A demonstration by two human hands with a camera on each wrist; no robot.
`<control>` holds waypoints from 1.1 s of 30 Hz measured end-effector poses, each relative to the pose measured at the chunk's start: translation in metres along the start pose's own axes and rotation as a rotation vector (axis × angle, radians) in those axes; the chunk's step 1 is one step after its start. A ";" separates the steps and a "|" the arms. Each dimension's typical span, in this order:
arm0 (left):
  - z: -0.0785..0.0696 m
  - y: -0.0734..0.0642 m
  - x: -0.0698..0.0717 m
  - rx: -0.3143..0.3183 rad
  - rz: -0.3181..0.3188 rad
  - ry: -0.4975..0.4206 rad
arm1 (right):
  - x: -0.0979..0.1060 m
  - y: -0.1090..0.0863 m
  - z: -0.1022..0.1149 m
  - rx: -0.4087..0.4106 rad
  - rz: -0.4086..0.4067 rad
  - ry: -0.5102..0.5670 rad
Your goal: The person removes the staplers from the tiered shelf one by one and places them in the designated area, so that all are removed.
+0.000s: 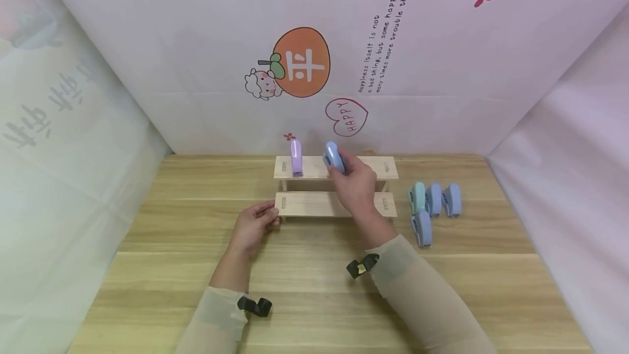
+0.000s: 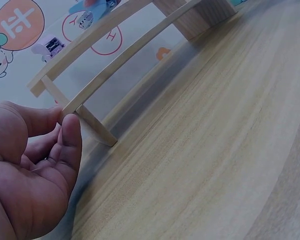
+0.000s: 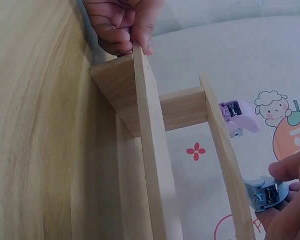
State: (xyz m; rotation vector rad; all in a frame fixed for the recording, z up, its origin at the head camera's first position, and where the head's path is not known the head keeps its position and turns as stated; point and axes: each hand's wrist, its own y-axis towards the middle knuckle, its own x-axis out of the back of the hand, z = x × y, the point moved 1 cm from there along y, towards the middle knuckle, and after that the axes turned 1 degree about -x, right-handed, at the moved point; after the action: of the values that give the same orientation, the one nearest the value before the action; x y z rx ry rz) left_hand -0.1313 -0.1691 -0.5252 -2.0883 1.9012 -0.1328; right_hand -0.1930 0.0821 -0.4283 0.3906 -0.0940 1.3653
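Observation:
A two-step wooden rack (image 1: 314,205) stands on the table near the back wall. My left hand (image 1: 250,225) pinches the left end of its lower board between thumb and fingers, as the left wrist view shows up close. On the upper board, toward the left, stands a purple stapler (image 1: 296,158). Right of it, my right hand (image 1: 357,186) grips a light blue stapler (image 1: 332,153) at the upper board; the right wrist view shows this blue stapler (image 3: 268,195) right beside the board's edge. The fingers cover part of it.
To the right of the rack, a mint green stapler (image 1: 417,196) and three blue staplers, one of them a front blue stapler (image 1: 422,228), stand close together on the wooden table (image 1: 314,288). A printed white cloth (image 1: 422,113) hangs behind the rack.

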 end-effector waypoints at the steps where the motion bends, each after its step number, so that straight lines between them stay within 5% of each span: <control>1: 0.000 0.000 0.000 0.001 0.001 0.003 | 0.001 0.000 0.000 -0.002 0.000 -0.004; 12: -0.005 0.002 -0.001 -0.023 0.012 0.046 | 0.027 -0.002 -0.001 -0.010 -0.062 -0.083; 33: -0.004 0.001 0.000 -0.032 0.024 0.112 | 0.070 -0.011 -0.010 -0.169 -0.114 -0.017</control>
State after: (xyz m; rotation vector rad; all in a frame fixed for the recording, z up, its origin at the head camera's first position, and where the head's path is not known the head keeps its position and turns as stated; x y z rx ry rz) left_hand -0.1330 -0.1697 -0.5219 -2.1188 2.0043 -0.2196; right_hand -0.1692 0.1491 -0.4192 0.2618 -0.1965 1.2315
